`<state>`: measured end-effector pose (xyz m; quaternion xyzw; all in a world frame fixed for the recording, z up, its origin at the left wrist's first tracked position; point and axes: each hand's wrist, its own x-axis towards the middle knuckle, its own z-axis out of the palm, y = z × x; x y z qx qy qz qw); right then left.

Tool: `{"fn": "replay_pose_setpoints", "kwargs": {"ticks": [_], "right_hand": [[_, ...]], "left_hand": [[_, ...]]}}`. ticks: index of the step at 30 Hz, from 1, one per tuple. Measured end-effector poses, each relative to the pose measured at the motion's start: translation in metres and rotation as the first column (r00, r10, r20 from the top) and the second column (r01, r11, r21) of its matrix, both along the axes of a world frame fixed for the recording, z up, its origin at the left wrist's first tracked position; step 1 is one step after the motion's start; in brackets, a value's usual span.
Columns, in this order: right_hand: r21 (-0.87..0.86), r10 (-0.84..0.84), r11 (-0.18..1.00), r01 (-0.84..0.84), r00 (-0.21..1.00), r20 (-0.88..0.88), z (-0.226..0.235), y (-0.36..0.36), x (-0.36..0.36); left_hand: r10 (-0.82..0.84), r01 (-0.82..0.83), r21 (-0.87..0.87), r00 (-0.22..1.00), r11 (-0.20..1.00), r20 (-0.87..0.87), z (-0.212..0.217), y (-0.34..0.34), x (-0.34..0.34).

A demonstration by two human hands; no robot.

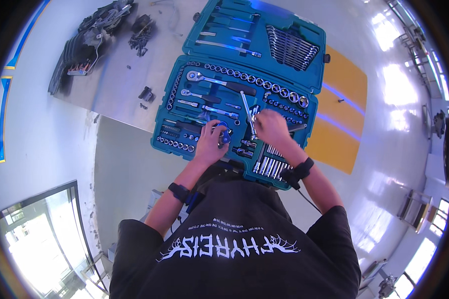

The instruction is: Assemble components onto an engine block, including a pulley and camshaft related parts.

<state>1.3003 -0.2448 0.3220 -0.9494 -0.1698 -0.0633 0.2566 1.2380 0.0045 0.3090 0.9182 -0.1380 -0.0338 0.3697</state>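
Observation:
A teal tool case lies unfolded in front of me, with sockets, ratchets and wrenches in its moulded slots. My left hand is over the near-left part of the case, its fingers curled round a small blue object whose kind I cannot tell. To the right, my right hand is curled above the middle of the tray; what its fingers hold is hidden. Beside those fingers a slim metal bar slants across the tray. Above it is a large ratchet with a dark handle.
The case's raised lid holds a row of combination wrenches. Dark machine parts lie on the metal table at far left, with a small black part nearer. A yellow panel is to the right.

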Motion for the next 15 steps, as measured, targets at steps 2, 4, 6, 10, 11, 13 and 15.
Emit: {"fn": "replay_pose_setpoints", "kwargs": {"ticks": [2, 4, 6, 10, 11, 13, 15], "right_hand": [[0.043, -0.131, 0.991, 0.129, 0.990, 0.043, 0.000, -0.015, 0.036], [-0.135, -0.112, 0.984, 0.113, 0.994, 0.012, -0.014, -0.033, 0.063], [-0.191, -0.075, 0.979, 0.073, 0.997, -0.005, -0.026, -0.038, 0.075], [-0.299, 0.020, 0.954, -0.016, 1.000, 0.013, -0.028, -0.040, 0.080], [-0.292, 0.016, 0.956, -0.011, 1.000, 0.014, -0.028, -0.040, 0.080], [-0.264, 0.032, 0.964, -0.022, 0.999, 0.034, -0.028, -0.040, 0.079], [-0.109, 0.034, 0.994, -0.013, 0.981, 0.191, -0.016, -0.041, 0.074]], "left_hand": [[0.010, -0.010, -0.008, 1.000, 1.000, 0.012, 0.002, -0.001, -0.001], [0.010, -0.011, 0.014, 1.000, 1.000, 0.026, 0.003, -0.005, -0.002], [0.013, -0.015, 0.042, 0.999, 0.999, 0.047, 0.003, 0.000, 0.002], [-0.009, 0.010, -0.092, 1.000, 0.996, 0.011, 0.007, 0.016, 0.014], [0.009, 0.000, -0.106, 0.996, 0.994, 0.084, 0.014, 0.020, 0.017], [0.042, -0.038, -0.175, 0.999, 0.984, 0.021, 0.027, 0.028, 0.020], [0.058, -0.065, -0.231, 0.998, 0.971, -0.038, 0.043, 0.028, 0.026]]}}
